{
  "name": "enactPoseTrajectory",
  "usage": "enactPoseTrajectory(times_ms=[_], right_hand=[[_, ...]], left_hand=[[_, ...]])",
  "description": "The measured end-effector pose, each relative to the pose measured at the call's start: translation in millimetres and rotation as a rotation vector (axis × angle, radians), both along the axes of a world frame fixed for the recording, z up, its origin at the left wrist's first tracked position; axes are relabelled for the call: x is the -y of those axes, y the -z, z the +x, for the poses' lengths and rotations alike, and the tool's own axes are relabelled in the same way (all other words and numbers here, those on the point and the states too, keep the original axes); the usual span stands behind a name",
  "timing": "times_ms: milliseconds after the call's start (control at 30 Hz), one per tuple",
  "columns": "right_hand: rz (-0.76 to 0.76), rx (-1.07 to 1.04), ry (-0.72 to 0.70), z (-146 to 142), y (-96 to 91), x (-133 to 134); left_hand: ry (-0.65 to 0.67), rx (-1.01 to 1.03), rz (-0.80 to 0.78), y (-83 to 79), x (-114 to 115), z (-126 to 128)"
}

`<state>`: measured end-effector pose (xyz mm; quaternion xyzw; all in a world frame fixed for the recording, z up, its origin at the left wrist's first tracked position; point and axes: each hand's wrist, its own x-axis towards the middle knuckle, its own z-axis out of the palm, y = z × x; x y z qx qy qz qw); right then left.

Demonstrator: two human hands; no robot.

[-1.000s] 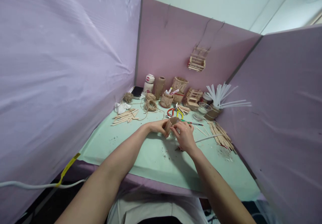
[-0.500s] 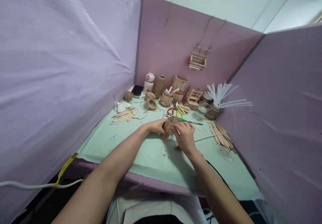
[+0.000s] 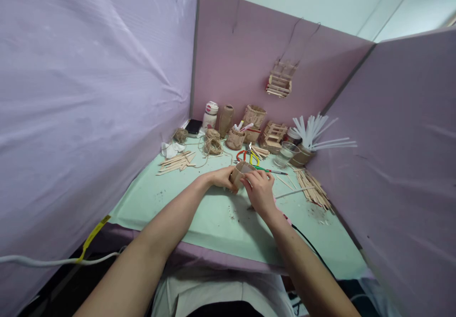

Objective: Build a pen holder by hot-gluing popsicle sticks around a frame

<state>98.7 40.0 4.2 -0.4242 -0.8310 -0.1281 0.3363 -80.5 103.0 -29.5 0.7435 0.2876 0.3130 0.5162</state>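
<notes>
A small brown twine-wrapped cup (image 3: 240, 171) is held between both hands above the pale green table mat (image 3: 199, 217). My left hand (image 3: 223, 178) wraps its fingers round the cup's left side. My right hand (image 3: 261, 190) is closed on the cup's right rim, fingers pinched at the edge. Both forearms reach in from the bottom of the view.
Along the back stand a white glue bottle (image 3: 210, 115), twine balls (image 3: 213, 144), wrapped cups, a stick crate (image 3: 272, 136), a glass (image 3: 285, 154), white strips (image 3: 316, 134). Pliers (image 3: 249, 155) lie behind the hands. Wooden sticks lie left (image 3: 177, 162) and right (image 3: 311, 187). Purple partitions enclose three sides.
The hands and cup have shifted slightly left and away; a black cable and a pink bit now show by my right wrist. The grip on the cup is unchanged.
</notes>
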Motion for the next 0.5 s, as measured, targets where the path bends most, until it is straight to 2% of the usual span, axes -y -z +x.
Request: enactPoseTrajectory(times_ms=[67,167,500], right_hand=[[-0.008,0.009,-0.008,0.6,-0.3,-0.7],[-0.009,0.013,-0.016,2.5,-0.7,-0.9],[-0.045,0.006,-0.013,2.4,2.8,-2.1]], left_hand=[[0.014,-0.063,0.016,1.6,-0.2,-0.2],[-0.034,-0.137,0.072,2.9,0.5,-0.4],[-0.036,-0.131,0.071,5.7,3.3,-1.3]])
